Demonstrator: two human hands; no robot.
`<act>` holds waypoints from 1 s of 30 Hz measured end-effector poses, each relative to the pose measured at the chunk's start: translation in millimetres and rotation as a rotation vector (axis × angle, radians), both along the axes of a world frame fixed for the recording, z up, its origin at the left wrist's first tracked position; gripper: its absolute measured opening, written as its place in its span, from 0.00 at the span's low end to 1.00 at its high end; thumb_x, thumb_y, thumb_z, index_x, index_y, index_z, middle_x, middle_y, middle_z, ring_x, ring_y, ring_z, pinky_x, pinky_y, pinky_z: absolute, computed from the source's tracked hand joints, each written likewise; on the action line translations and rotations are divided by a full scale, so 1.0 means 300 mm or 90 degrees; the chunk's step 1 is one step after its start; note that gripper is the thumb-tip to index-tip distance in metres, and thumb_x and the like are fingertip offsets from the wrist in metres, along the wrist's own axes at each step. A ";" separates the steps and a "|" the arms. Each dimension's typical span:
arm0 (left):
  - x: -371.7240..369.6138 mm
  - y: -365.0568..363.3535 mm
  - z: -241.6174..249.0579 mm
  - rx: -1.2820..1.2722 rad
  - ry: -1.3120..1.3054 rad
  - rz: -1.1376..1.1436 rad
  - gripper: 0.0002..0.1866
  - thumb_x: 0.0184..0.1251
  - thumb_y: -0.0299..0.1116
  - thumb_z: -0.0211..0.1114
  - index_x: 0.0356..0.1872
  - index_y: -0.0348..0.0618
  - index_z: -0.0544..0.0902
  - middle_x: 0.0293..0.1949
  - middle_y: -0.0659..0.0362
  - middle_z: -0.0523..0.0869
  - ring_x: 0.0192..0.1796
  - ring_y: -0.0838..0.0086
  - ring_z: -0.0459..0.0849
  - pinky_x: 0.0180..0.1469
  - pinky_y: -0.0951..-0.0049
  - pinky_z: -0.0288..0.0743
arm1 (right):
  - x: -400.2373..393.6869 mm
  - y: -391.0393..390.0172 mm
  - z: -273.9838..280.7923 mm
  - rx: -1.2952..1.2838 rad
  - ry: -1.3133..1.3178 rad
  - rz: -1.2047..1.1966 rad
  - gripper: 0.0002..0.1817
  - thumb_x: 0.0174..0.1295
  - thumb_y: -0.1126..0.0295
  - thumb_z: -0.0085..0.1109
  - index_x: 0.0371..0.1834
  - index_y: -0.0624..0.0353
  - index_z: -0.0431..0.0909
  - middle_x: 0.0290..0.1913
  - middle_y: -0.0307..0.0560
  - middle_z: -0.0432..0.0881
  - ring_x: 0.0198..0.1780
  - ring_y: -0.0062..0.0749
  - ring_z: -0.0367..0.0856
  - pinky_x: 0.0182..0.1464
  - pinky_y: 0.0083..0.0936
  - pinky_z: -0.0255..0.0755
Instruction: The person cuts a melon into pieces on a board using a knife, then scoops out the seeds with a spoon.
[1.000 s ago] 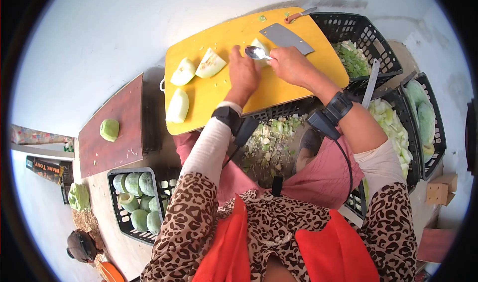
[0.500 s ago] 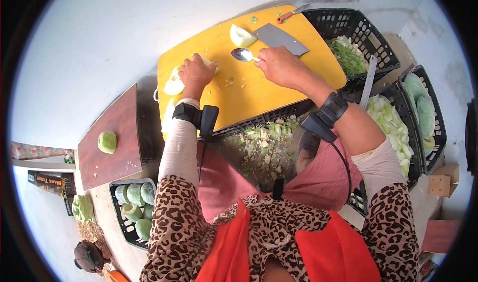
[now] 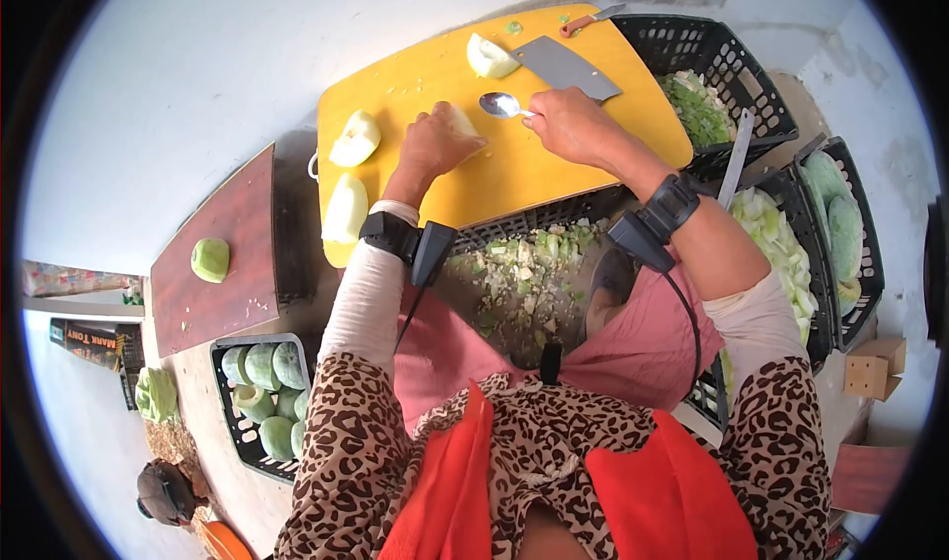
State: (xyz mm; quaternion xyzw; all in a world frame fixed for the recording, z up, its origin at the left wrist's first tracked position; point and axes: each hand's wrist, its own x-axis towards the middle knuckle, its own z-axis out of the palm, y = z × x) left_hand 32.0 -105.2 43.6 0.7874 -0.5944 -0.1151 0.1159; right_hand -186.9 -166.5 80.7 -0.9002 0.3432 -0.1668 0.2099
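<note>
On the yellow cutting board [image 3: 395,95], my left hand [image 3: 435,147] is closed over a pale melon piece [image 3: 461,121], mostly hidden by the fingers. My right hand [image 3: 573,125] grips a metal spoon [image 3: 501,104], its bowl pointing left toward that piece but apart from it. Two peeled melon pieces lie left of my left hand: a hollowed one [image 3: 357,139] and a longer one [image 3: 345,209]. Beyond the spoon sits another melon piece [image 3: 490,56], beside a cleaver [image 3: 565,66]. A small knife [image 3: 590,20] rests at the far edge.
Black crates hold green peelings [image 3: 694,110], pale melon slices [image 3: 766,234] and whole melons [image 3: 840,214] on the right. At lower left, another crate [image 3: 222,402] holds several green melons. A green melon piece [image 3: 210,260] sits on a brown board [image 3: 178,303]. Scraps [image 3: 524,273] lie below the cutting board.
My left hand has moved right with the melon piece, away from the two pieces at the left, now uncovered. My right hand and the spoon have shifted slightly right in view.
</note>
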 end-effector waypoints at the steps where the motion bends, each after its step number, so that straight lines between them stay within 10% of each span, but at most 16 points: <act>1: -0.007 0.014 -0.002 -0.021 0.008 -0.028 0.45 0.49 0.53 0.73 0.65 0.38 0.66 0.54 0.39 0.78 0.54 0.49 0.81 0.55 0.61 0.76 | -0.002 0.005 -0.003 -0.001 0.001 0.003 0.14 0.63 0.64 0.56 0.28 0.66 0.76 0.29 0.63 0.79 0.34 0.61 0.78 0.38 0.49 0.69; 7: -0.044 0.096 -0.006 -0.110 0.330 0.006 0.38 0.56 0.40 0.72 0.66 0.38 0.65 0.54 0.44 0.77 0.49 0.64 0.83 0.45 0.69 0.79 | -0.009 0.000 -0.011 0.026 0.022 -0.009 0.14 0.63 0.64 0.56 0.28 0.66 0.76 0.29 0.63 0.79 0.34 0.62 0.78 0.38 0.49 0.69; 16: -0.054 0.156 -0.095 -0.171 0.377 0.045 0.27 0.57 0.33 0.69 0.56 0.34 0.74 0.41 0.55 0.83 0.44 0.74 0.81 0.44 0.75 0.77 | -0.010 0.017 0.001 0.015 0.100 0.014 0.14 0.63 0.64 0.56 0.29 0.67 0.76 0.28 0.64 0.79 0.35 0.60 0.79 0.40 0.49 0.70; 30: 0.006 0.203 -0.033 -0.115 0.587 0.043 0.24 0.52 0.24 0.63 0.55 0.35 0.74 0.44 0.56 0.80 0.44 0.72 0.79 0.48 0.74 0.74 | -0.026 0.014 0.004 0.008 0.085 -0.007 0.12 0.63 0.67 0.57 0.31 0.68 0.77 0.30 0.66 0.80 0.36 0.62 0.79 0.40 0.49 0.70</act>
